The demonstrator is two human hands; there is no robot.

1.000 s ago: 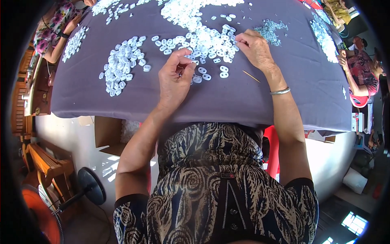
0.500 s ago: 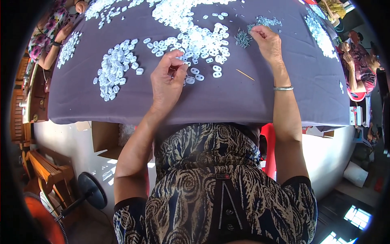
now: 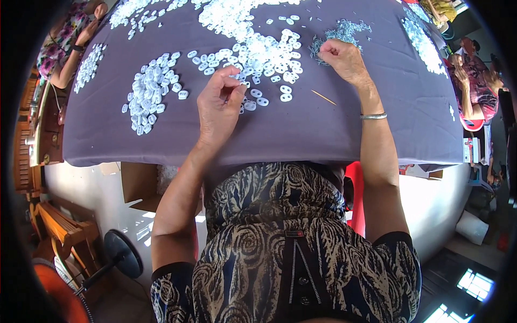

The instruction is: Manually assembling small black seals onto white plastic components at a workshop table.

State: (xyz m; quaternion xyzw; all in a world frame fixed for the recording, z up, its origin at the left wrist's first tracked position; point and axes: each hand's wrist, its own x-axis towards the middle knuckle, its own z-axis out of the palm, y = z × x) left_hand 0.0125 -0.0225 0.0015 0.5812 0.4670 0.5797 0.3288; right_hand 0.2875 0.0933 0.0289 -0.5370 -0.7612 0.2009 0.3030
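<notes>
My left hand [image 3: 221,105] is raised over the cloth, thumb and forefinger pinching a small white plastic piece [image 3: 245,84], mostly hidden by the fingertips. Beyond it spreads a large heap of white two-holed plastic pieces [image 3: 264,54], with a few loose ones [image 3: 286,97] nearer me. My right hand [image 3: 343,59] has its thumb and fingertips pressed together at the near edge of a pile of thin grey-green metal bits [image 3: 344,32]. Whatever lies between those fingertips is too small to tell. A bangle circles the right wrist.
A second heap of white pieces [image 3: 148,94] lies at the left. A wooden toothpick [image 3: 323,97] rests on the dark tablecloth [image 3: 296,140], near my right forearm. One person [image 3: 67,48] sits at the left edge, another [image 3: 474,89] at the right, beside more small pieces.
My right hand has moved left and slightly nearer me along the edge of the metal bits, its fingertips still together. My left hand keeps its pinch in nearly the same place.
</notes>
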